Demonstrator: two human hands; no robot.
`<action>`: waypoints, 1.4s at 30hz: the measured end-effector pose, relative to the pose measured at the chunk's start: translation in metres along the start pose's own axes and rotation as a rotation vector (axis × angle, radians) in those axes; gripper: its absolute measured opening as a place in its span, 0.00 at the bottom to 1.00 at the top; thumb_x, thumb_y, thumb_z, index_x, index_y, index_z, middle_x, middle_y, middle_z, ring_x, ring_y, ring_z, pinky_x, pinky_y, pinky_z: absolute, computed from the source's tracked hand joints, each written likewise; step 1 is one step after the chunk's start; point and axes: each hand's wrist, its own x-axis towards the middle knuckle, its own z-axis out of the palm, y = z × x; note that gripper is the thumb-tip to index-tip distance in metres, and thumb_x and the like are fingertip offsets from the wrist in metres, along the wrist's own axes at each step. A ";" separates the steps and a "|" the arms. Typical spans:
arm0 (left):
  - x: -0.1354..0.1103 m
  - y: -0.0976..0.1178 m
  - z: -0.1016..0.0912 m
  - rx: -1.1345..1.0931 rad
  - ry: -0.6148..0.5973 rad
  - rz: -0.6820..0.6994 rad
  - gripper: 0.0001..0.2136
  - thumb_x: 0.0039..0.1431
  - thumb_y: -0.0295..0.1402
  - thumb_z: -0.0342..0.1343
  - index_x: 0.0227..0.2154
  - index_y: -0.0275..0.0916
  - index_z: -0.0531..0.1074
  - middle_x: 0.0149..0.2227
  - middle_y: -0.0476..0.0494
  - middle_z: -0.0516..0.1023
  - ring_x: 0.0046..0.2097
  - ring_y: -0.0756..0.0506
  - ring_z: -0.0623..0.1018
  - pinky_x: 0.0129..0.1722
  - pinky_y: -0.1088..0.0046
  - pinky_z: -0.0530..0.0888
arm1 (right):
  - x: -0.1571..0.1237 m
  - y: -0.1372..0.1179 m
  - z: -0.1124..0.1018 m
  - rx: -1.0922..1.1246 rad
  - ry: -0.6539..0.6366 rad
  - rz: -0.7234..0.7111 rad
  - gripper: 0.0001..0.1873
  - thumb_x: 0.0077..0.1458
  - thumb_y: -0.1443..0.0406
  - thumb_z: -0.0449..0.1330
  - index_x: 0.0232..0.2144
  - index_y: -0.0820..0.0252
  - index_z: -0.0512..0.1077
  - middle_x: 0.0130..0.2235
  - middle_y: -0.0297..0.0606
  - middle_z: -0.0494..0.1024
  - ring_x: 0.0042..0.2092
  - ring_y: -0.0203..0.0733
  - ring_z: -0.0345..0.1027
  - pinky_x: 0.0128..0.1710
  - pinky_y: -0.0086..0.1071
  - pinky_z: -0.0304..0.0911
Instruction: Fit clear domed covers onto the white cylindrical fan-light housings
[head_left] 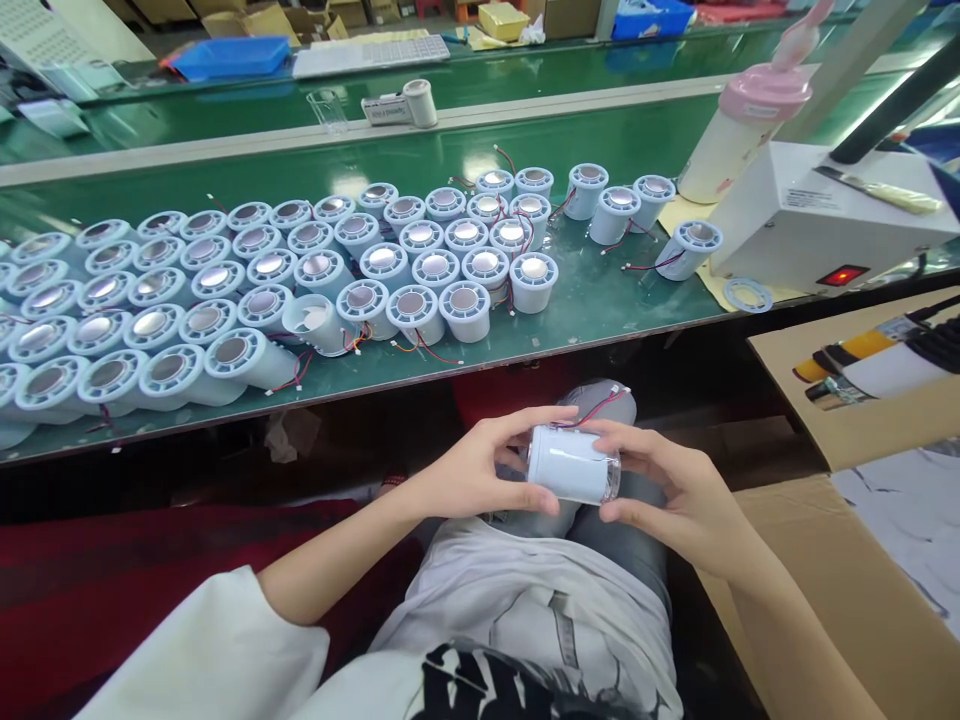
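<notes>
Over my lap I hold a light-blue cylindrical housing [570, 465] lying on its side, with a clear plastic sleeve around it. My left hand [502, 465] grips its left end between thumb and fingers. The right end, where the clear rim shows, is held by my right hand [667, 490]. Thin red and black wires [600, 405] with a small white connector stick out above the housing. On the green bench [600, 330] beyond stand rows of similar light-blue housings [465, 305], most showing a round metal disc and a slotted ring on top.
A white machine [825, 220] with a lit red switch stands at the right, beside a pink-lidded bottle [739, 130]. A light-blue ring [748, 295] lies near it. Cardboard [810, 550] is at my right. A blue tray [232, 58] sits across the bench.
</notes>
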 end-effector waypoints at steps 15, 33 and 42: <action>-0.004 0.008 0.000 0.148 -0.052 0.191 0.35 0.45 0.29 0.71 0.58 0.47 0.68 0.60 0.39 0.70 0.60 0.38 0.71 0.57 0.62 0.71 | -0.001 -0.010 -0.002 0.201 -0.037 0.144 0.20 0.54 0.62 0.67 0.50 0.50 0.71 0.49 0.39 0.76 0.49 0.47 0.74 0.46 0.37 0.75; -0.004 0.007 -0.001 0.166 -0.086 0.252 0.38 0.43 0.23 0.70 0.59 0.49 0.67 0.62 0.42 0.68 0.63 0.40 0.68 0.58 0.66 0.70 | 0.003 -0.009 0.006 0.581 -0.027 0.323 0.16 0.55 0.57 0.67 0.46 0.49 0.71 0.39 0.32 0.77 0.36 0.33 0.71 0.32 0.21 0.71; -0.004 0.006 -0.002 0.180 -0.090 0.273 0.37 0.44 0.24 0.70 0.59 0.50 0.67 0.62 0.42 0.68 0.62 0.40 0.68 0.57 0.65 0.71 | 0.002 -0.006 0.011 0.619 0.008 0.512 0.24 0.53 0.47 0.64 0.42 0.56 0.66 0.29 0.31 0.77 0.26 0.37 0.75 0.24 0.26 0.72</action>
